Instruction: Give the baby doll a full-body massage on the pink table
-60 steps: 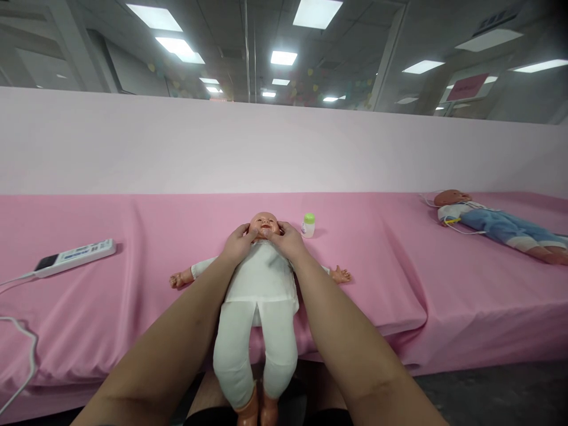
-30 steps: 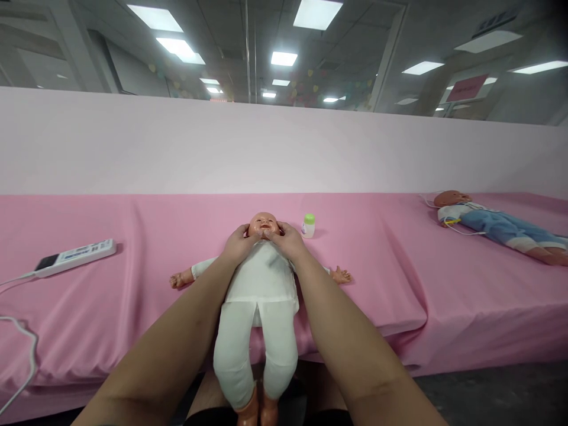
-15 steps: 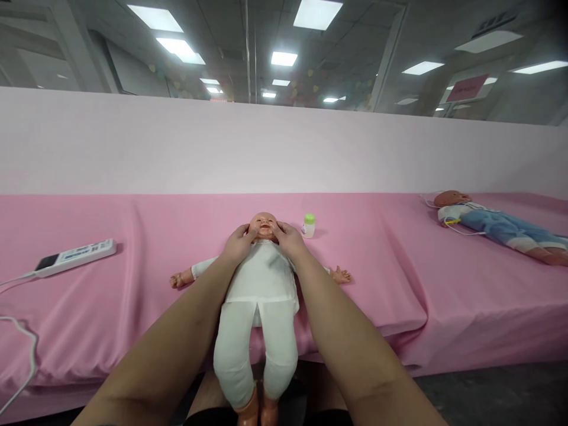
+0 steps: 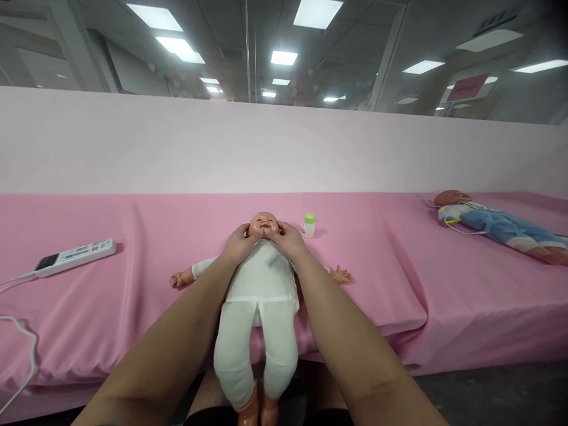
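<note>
Against the frame half a second back, the thumbs have slid down from the cheeks of the baby doll (image 4: 261, 278) to meet under its chin; a second ago they sat in that same low spot, so the fingers appear to be stroking up and down over the face while everything else on the bed has stayed put. In the head view, the only one here, the left hand (image 4: 237, 244) cups the left side of the doll's head and the right hand (image 4: 289, 239) cups the right side, each lightly curled against it, pressing on the face rather than clamped around anything. The doll lies on its back in a white top and white trousers on the pink sheet (image 4: 399, 278), arms spread out to both sides, legs hanging over the near edge toward the person, bare feet at the bottom of the picture. Just beside the head, on its right, stands a small white bottle with a green cap (image 4: 308, 225), apart from the right hand. Well away to the left lies a white remote-like handset (image 4: 75, 257) with a white cable (image 4: 20, 334) trailing from its end. Far off at the right rests a second doll (image 4: 497, 225) in blue trousers, untouched.
</note>
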A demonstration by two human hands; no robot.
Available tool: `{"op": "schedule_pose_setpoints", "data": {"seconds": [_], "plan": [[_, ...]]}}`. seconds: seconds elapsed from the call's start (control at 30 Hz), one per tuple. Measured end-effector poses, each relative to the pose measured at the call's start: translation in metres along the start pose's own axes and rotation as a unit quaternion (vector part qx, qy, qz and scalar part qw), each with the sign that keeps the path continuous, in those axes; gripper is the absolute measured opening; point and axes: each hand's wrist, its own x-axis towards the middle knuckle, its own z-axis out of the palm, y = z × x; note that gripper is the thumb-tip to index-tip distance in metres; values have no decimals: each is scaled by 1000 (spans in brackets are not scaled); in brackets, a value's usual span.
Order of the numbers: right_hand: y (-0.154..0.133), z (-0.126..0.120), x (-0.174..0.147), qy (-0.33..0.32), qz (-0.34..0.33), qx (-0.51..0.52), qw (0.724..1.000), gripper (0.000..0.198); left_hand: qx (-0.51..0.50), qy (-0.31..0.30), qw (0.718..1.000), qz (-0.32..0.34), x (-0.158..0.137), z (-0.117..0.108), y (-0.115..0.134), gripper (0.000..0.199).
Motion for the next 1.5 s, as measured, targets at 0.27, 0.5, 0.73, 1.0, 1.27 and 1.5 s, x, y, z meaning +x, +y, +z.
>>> {"op": "schedule_pose_setpoints", "data": {"seconds": [0.27, 0.5, 0.73, 1.0, 1.27, 1.5], "plan": [[1, -1, 2, 5, -9, -17, 1000, 48, -26, 2, 1000, -13, 1, 2, -1, 60], [6, 1, 7, 9, -5, 2, 1000, 45, -53, 4, 999, 3, 7, 5, -11, 61], [7, 2, 7, 12, -10, -1, 1000, 44, -73, 8, 997, 2, 12, 8, -19, 61], [0, -1, 2, 7, -6, -7, 1000, 54, -54, 8, 998, 17, 12, 8, -20, 64], [0, 0, 1, 1, 15, 9, 1000, 60, -31, 6, 999, 2, 7, 4, -13, 67], [0, 0, 1, 9, 20, 5, 1000, 59, -37, 5, 999, 1, 8, 5, -14, 65]]}}
